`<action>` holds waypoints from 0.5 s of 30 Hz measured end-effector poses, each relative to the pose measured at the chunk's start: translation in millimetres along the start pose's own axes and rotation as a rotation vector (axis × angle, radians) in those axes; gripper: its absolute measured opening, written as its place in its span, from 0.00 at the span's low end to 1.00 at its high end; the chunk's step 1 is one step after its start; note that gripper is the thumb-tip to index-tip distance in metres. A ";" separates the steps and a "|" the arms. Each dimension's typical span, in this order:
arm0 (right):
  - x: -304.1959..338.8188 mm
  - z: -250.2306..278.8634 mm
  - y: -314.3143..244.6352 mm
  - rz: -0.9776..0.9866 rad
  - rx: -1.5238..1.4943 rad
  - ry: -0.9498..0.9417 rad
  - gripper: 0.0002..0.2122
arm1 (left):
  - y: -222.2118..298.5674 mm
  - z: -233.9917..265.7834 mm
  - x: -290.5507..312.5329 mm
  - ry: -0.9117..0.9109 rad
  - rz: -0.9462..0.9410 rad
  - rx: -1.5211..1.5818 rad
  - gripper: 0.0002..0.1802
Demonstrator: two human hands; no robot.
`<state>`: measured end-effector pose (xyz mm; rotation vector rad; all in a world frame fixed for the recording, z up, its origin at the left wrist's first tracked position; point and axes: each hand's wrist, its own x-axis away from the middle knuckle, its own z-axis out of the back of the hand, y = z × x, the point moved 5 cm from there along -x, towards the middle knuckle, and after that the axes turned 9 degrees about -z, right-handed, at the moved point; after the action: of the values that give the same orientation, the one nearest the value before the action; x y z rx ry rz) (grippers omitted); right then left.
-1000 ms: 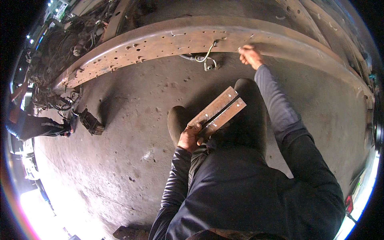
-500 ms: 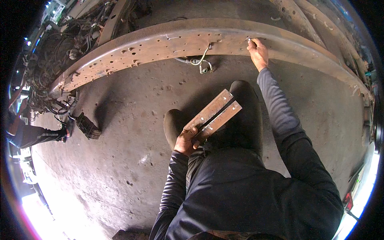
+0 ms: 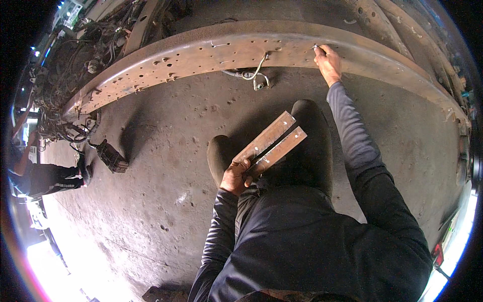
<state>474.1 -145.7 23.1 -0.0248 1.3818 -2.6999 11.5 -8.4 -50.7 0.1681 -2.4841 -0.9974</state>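
Two rusty flat steel bars with small white marks lie side by side over my lap, a dark gap between them. My left hand is closed round their near ends. Stretched out ahead, my right hand pinches a small whitish piece of chalk, mostly hidden by the fingers. Its tip is at the side face of a long, rusty steel frame rail full of holes; contact is hard to tell. Thin pale marks show on the rail.
A cable with a fitting hangs below the rail's middle. Tangled wiring and machinery fill the far left. A dark box-like part lies on the concrete floor. Another person's legs are at the left edge.
My right hand has shifted slightly right along the rail, its pinch kept. The bars in my left hand have barely moved. At the left, the other person's legs have moved a little.
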 end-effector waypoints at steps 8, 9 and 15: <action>-1.7 -21.0 34.5 0.127 0.585 -0.002 0.13 | 1.4 -3.2 -2.3 -0.032 -0.004 0.003 0.24; -2.4 -25.1 52.5 0.052 0.453 -0.052 0.12 | 1.1 -5.2 -2.4 -0.038 -0.008 -0.003 0.25; 10.9 -64.7 86.4 -0.006 0.006 -0.130 0.09 | 0.3 1.0 0.6 0.022 0.041 0.014 0.23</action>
<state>466.8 -144.6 -85.1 -0.2004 1.3388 -2.6539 10.5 -7.7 -50.9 0.1312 -2.4649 -0.9558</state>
